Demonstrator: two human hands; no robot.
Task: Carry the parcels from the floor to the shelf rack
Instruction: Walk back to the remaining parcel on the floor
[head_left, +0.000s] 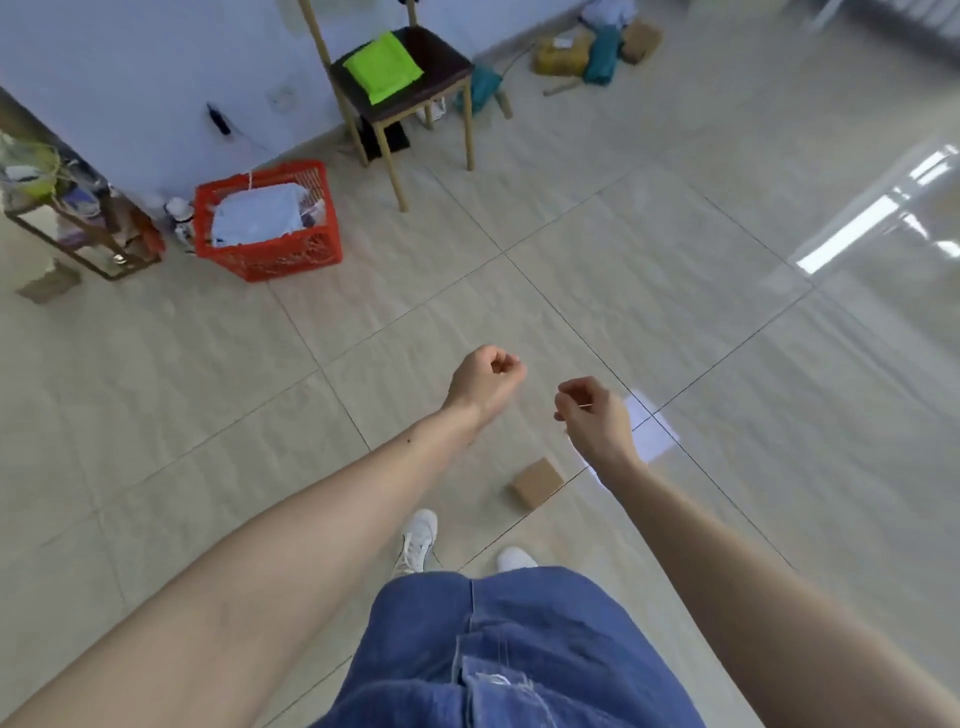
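Jeans (498, 649) below; cardboard parcel (538, 481) flat on floor, long axis slanting up-right.

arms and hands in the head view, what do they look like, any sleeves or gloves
Both forearms are bare right up to the frame edge, with no sleeves in view. The left hand and right hand wear no gloves, and no watch or bracelet shows. The left forearm has a small dark mark.
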